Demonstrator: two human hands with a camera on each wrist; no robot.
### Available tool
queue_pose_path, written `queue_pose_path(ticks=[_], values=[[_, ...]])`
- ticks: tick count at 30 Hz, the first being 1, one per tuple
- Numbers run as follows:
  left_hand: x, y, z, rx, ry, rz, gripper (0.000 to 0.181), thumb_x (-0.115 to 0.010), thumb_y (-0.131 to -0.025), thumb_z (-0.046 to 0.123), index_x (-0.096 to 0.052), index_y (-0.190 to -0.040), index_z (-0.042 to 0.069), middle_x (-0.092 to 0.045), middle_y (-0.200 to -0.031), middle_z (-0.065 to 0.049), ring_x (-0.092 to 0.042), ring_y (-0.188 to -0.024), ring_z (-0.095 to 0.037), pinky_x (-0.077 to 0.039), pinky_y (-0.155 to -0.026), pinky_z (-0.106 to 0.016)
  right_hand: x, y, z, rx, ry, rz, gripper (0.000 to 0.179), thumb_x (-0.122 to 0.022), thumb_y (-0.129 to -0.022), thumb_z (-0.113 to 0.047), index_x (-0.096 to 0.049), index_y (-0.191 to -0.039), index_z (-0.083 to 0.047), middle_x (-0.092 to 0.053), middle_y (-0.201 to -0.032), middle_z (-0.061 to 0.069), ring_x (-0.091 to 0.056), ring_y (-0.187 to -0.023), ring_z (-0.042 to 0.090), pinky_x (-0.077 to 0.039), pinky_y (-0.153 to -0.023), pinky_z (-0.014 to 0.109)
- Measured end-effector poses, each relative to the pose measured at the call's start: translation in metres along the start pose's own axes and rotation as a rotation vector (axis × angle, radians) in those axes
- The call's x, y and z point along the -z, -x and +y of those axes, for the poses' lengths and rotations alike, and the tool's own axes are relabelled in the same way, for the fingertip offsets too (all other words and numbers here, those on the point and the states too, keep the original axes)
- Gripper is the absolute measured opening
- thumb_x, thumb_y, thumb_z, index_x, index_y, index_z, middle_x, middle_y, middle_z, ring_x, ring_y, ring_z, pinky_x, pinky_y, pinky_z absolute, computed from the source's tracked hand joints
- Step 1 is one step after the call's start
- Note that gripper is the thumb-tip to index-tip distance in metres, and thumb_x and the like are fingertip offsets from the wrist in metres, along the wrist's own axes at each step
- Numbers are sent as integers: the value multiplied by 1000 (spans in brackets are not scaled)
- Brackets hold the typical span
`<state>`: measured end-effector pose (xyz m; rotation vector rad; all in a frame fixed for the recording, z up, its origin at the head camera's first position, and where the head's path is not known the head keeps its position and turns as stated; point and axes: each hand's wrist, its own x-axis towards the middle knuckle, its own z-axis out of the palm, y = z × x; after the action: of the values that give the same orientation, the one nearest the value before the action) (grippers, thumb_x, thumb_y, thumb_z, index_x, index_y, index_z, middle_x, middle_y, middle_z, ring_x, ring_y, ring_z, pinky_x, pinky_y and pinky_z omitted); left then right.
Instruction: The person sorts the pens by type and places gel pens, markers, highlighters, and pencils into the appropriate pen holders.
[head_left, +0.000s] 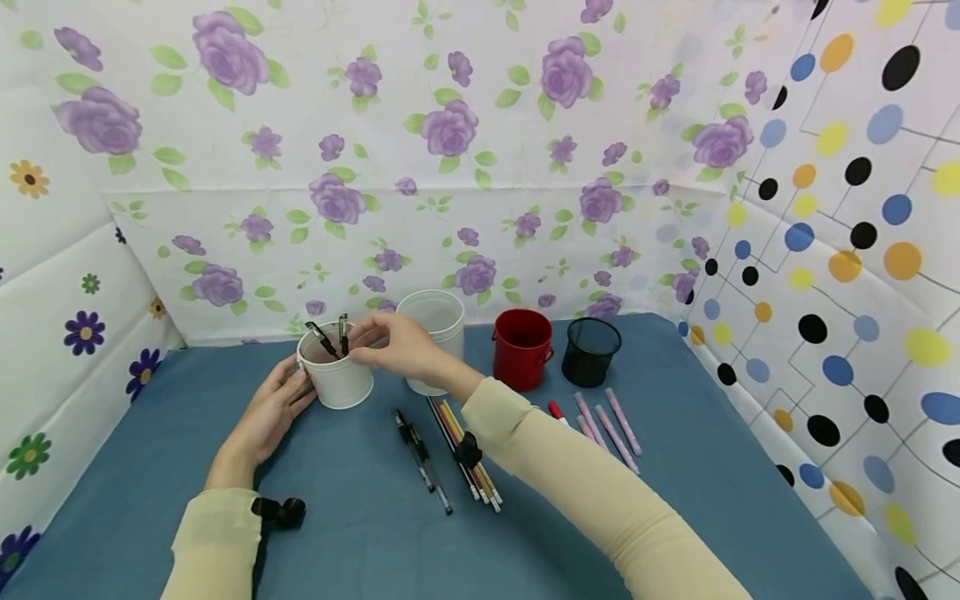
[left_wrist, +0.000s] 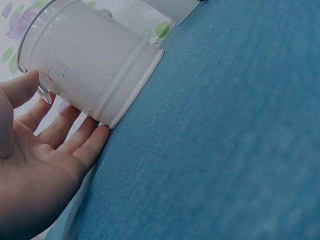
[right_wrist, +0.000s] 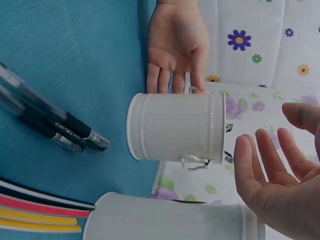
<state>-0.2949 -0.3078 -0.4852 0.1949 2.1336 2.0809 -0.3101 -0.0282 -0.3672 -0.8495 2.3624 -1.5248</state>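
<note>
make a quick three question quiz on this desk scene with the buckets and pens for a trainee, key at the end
1. True or false: the right hand is gripping a pink pen.
2. How many black pens stick up from the small white round bucket?
3. In the head view, which container stands just right of the glossy red round bucket?

Key:
1. False; its thumb and fingers are apart and hold nothing.
2. Two.
3. The black round mesh cup.
</note>
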Motion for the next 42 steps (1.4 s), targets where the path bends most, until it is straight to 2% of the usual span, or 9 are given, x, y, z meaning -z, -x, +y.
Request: queue_pose_path(ticks=[6,11,18,23,28,36,39,42], values=[[2,2,-1,-3,-12,5,82,-45,-113,48,2,-173,16,-3,-176,-23,-9,-163,-42,-20,-132,-56,4,12,4,0,-29,-68,34,-75,-102,-19,-69,-134,-7,-72,-117,1,-71,-104,15,-64,-81,31],[1,2,-1,-18,2,-4,82,-46,-114,47,1,-173,15,-2,-176,-23,-9,-162,-42,-19,-132,-57,8,21,10,-13,0,-85,37,-75,-102,-19,-68,-135,-5,-72,-118,4,-72,-103,17,-65,-82,35],[1,3,0,-20,5,-4,81,-45,-114,45,2,-173,15,-2,-176,-23,-9,-162,-42,-19,-132,-57,13,37,18,-45,13,-108,30,-75,-102,-18,-70,-131,-11,-72,-118,5,-73,-104,19,-66,-87,41],[0,2,0,-19,13,-2,80,-45,-115,44,3,-172,15,-1,-177,-23,-9,-163,-41,-19,-132,-56,16,47,27,-47,121,-115,30,-76,-101,-20,-71,-130,-13,-74,-116,3,-73,-109,23,-64,-88,33],[0,2,0,-15,14,2,80,-45,-115,44,3,-172,15,-1,-177,-22,-9,-163,-41,-19,-132,-56,14,57,32,-33,264,-129,33,-78,-99,-21,-71,-130,-13,-74,-114,3,-73,-105,21,-62,-81,24],[1,2,0,-17,19,1,81,-45,-114,45,3,-172,15,-1,-176,-23,-9,-163,-42,-18,-132,-57,4,67,33,-41,459,-144,34,-80,-97,-24,-72,-128,-13,-76,-114,6,-71,-96,15,-60,-79,24],[1,2,0,-12,22,3,82,-45,-114,45,4,-172,15,-1,-176,-24,-9,-163,-42,-18,-132,-57,-2,71,33,-32,546,-146,35,-80,-98,-26,-73,-128,-10,-77,-109,5,-69,-92,14,-59,-77,25],[0,1,1,-9,23,4,82,-46,-114,46,4,-172,15,0,-176,-25,-9,-163,-42,-18,-132,-57,-9,76,34,-37,606,-146,36,-80,-98,-25,-73,-128,-8,-75,-97,2,-66,-82,10,-57,-71,24]])
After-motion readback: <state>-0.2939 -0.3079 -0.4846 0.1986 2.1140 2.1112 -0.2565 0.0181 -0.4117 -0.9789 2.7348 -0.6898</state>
